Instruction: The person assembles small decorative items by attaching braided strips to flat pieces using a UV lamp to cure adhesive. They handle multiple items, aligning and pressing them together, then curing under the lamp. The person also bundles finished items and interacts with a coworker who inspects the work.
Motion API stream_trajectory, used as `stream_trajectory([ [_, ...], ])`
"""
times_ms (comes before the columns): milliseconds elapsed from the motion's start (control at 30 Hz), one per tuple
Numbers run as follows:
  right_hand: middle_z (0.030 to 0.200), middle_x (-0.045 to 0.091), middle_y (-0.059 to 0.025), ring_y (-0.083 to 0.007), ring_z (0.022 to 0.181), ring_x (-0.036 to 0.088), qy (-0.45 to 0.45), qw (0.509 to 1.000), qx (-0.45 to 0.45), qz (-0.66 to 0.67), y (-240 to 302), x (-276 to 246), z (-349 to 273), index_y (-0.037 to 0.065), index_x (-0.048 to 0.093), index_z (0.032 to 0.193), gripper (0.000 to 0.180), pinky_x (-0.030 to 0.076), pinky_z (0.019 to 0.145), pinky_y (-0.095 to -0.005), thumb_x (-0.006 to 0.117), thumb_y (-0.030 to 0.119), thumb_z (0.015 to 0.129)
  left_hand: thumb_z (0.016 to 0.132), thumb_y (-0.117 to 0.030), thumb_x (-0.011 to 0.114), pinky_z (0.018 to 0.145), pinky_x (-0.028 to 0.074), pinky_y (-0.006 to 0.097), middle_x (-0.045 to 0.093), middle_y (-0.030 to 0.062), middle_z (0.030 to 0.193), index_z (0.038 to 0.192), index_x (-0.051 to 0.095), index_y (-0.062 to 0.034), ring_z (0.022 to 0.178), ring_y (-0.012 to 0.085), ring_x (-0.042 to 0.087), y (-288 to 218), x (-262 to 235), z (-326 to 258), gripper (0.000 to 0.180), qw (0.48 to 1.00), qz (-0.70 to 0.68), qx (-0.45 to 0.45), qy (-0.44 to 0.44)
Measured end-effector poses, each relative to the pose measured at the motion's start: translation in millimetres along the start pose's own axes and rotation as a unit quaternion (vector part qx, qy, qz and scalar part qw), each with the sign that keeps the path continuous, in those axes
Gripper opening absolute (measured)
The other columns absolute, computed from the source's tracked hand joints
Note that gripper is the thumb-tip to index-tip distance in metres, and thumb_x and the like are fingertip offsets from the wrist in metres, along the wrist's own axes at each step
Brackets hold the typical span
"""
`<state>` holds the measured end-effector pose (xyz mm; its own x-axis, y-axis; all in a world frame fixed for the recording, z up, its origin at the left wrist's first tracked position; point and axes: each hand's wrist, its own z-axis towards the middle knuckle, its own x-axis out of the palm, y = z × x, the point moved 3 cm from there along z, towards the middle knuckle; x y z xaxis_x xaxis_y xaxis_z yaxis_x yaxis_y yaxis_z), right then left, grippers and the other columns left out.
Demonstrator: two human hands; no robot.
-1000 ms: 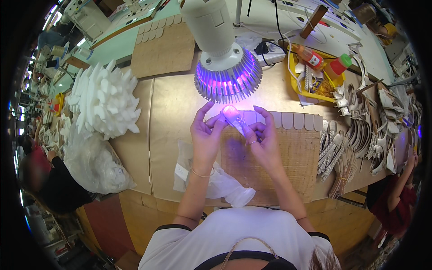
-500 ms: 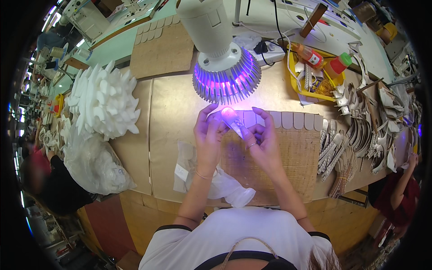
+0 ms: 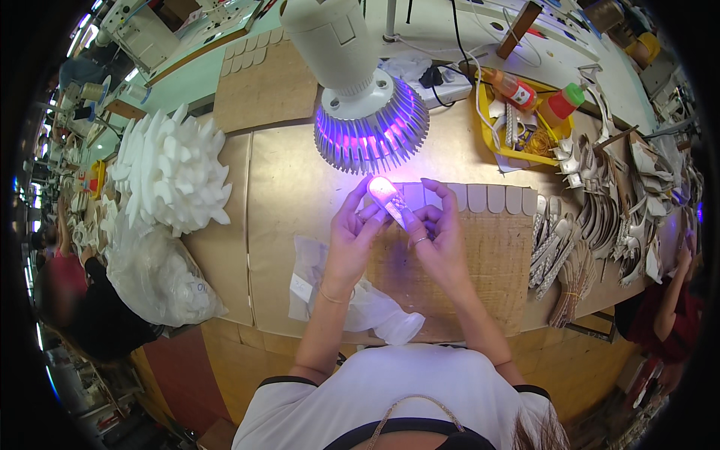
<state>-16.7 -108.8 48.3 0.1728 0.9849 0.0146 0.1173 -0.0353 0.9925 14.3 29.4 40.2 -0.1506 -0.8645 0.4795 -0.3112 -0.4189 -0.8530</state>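
Observation:
Under the glowing violet lamp (image 3: 371, 127), a pale strap piece (image 3: 387, 196) with a rounded end and a braided-looking stretch is held slanting. Its rounded end is brightly lit, just below the lamp's finned rim. My left hand (image 3: 354, 234) is closed at the strap's left edge, thumb and fingers against it. My right hand (image 3: 435, 234) pinches its lower end, with the index finger raised and apart. Below both hands lies a brown cardboard sheet (image 3: 450, 277) with rounded pale tabs (image 3: 496, 199) in a row along its far edge.
White curved pieces (image 3: 169, 172) are heaped at left above a clear plastic bag (image 3: 165, 277). A yellow basket (image 3: 525, 156) holds bottles at far right. Bundled straps (image 3: 555, 244) lie right of the cardboard. Crumpled plastic (image 3: 375, 311) is near me. Other people work at both sides.
The strap's rounded end has turned brighter under the lamp. My left hand has shifted slightly right, its fingers closer around the strap. My right hand stays nearly in place.

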Motion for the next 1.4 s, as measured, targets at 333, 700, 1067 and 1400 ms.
stream_trajectory([
  [333,0.066,0.056,-0.0043,-0.0081,0.058,0.048,0.000,1.000,-0.015,-0.025,0.5,-1.1,0.4,0.000,0.036,0.130,0.048,0.039,0.054,-0.0238,0.059,0.003,0.087,0.089,0.008,0.047,0.082,0.044,0.022,0.064,0.0164,0.109,0.141,0.026,0.0017,0.100,0.0119,0.059,-0.7,1.0,-3.1,0.057,0.983,0.157,0.091,-0.023],
  [700,0.068,0.060,-0.0093,-0.0142,0.057,0.053,-0.009,0.995,-0.052,-0.086,2.4,-1.1,-2.3,0.000,0.038,0.129,0.047,0.043,0.056,-0.0288,0.060,0.006,0.087,0.085,0.012,0.045,0.083,0.047,0.023,0.063,0.0150,0.106,0.143,0.023,0.0012,0.096,0.0131,0.061,-8.0,-2.4,-1.7,0.063,0.974,0.212,0.087,0.001],
  [1067,0.072,0.057,-0.0050,-0.0085,0.062,0.050,-0.004,0.994,-0.049,-0.093,3.0,-0.8,-3.2,0.001,0.035,0.130,0.048,0.040,0.056,-0.0230,0.058,0.005,0.089,0.090,-0.001,0.049,0.089,0.048,0.029,0.060,0.0156,0.114,0.138,0.033,0.0058,0.103,0.0166,0.060,-6.8,-4.6,-1.6,0.051,1.000,0.011,-0.007,0.013],
  [1400,0.071,0.055,-0.0022,-0.0058,0.061,0.048,0.004,0.992,-0.049,-0.119,0.6,-0.7,-5.3,-0.001,0.034,0.130,0.049,0.039,0.055,-0.0207,0.059,0.004,0.089,0.090,-0.009,0.061,0.075,0.049,0.022,0.065,0.0073,0.104,0.123,0.051,0.0051,0.089,0.0095,0.061,7.4,-11.5,11.8,0.038,0.999,-0.026,-0.029,-0.027],
])
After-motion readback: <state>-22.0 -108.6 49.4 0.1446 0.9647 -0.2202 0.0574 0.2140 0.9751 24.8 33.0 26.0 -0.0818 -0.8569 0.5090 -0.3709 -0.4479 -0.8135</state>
